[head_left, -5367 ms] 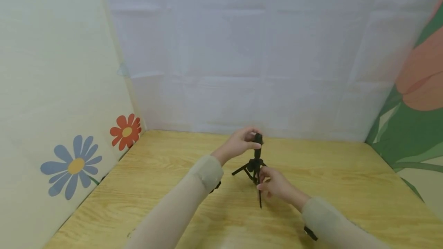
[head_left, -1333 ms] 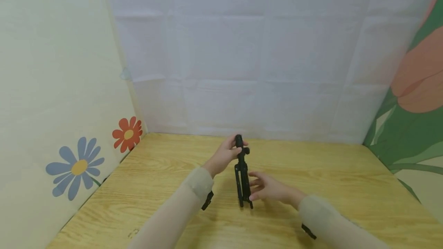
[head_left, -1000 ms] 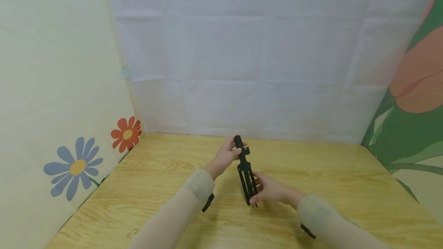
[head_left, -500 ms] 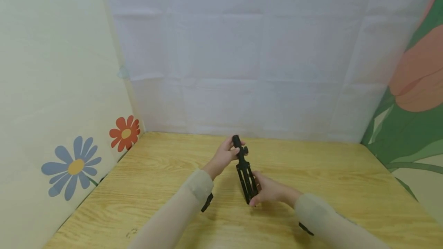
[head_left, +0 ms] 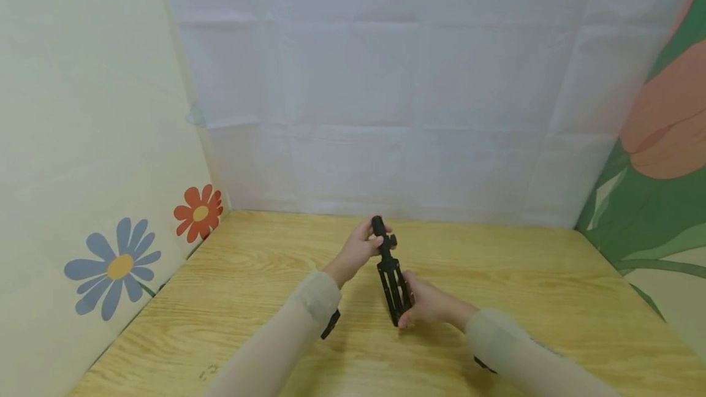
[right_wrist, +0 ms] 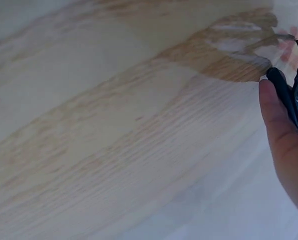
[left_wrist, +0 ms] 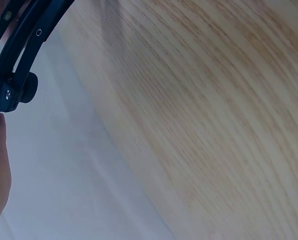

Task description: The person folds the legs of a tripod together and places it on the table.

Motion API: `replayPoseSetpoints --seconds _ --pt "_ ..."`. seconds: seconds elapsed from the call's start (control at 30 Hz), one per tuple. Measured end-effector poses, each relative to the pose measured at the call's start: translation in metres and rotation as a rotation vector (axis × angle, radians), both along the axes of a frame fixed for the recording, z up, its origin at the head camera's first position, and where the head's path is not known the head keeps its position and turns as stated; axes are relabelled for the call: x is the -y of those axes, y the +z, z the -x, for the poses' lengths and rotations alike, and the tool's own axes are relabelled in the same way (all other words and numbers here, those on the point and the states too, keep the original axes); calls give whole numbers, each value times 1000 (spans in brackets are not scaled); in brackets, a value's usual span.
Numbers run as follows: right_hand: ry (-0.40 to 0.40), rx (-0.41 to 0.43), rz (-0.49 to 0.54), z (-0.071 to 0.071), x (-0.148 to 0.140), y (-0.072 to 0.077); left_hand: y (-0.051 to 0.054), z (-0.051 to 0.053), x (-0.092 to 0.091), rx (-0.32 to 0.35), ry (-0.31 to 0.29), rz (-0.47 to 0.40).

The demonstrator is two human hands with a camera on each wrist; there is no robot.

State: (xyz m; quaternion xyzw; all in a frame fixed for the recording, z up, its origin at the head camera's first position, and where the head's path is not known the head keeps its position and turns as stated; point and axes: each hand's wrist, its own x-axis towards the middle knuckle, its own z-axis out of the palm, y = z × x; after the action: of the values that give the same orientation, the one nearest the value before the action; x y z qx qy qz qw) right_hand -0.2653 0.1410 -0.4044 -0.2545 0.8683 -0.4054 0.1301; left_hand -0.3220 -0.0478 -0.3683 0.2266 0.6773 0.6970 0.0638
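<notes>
A small black tripod (head_left: 390, 277) leans between my two hands in the head view, its legs folded together and its top tilted to the left. My left hand (head_left: 357, 249) grips the upper column, with the thumb across its near side. A small knob (head_left: 392, 240) sticks out to the right of the column. Low on the folded legs, my right hand (head_left: 430, 302) holds them between thumb and fingers; most of its fingers are hidden behind the legs. The left wrist view shows the leg hinges (left_wrist: 9, 90) close up. In the right wrist view, the thumb (right_wrist: 276, 112) presses against a leg end.
Both hands are over a wooden table (head_left: 265, 268). A white cloth backdrop (head_left: 342, 109) hangs along its far edge. Flower-printed panels stand on the left (head_left: 110, 139) and right (head_left: 656, 201) sides. Dark straps show at both wrists.
The tripod's legs were spread and have folded together. The right hand has gone from one leg to holding the folded bundle. Over the last half second almost nothing moves.
</notes>
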Motion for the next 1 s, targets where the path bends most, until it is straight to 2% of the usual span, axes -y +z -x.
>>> replayPoseSetpoints --seconds 0.13,0.23,0.37,0.47,0.6,0.77,0.87,1.0 --pt "5 -5 -2 -1 0 0 2 -3 -3 -9 52 48" --pt "-10 4 -7 -2 1 0 6 -6 -7 10 123 124" --pt "-58 3 -28 -4 3 -1 13 -11 -11 52 219 219" --pt "-106 1 -35 -6 4 -2 17 -13 -14 61 265 282" --pt "-149 -25 -29 -8 5 -3 17 -13 -19 30 277 325" --pt "-122 -71 25 -8 4 -7 11 -12 -21 -33 294 299" --pt "-116 -46 34 -9 4 -7 7 -12 -19 -42 283 267" --pt "-119 0 38 -7 -1 -3 4 -10 -13 -31 240 219"
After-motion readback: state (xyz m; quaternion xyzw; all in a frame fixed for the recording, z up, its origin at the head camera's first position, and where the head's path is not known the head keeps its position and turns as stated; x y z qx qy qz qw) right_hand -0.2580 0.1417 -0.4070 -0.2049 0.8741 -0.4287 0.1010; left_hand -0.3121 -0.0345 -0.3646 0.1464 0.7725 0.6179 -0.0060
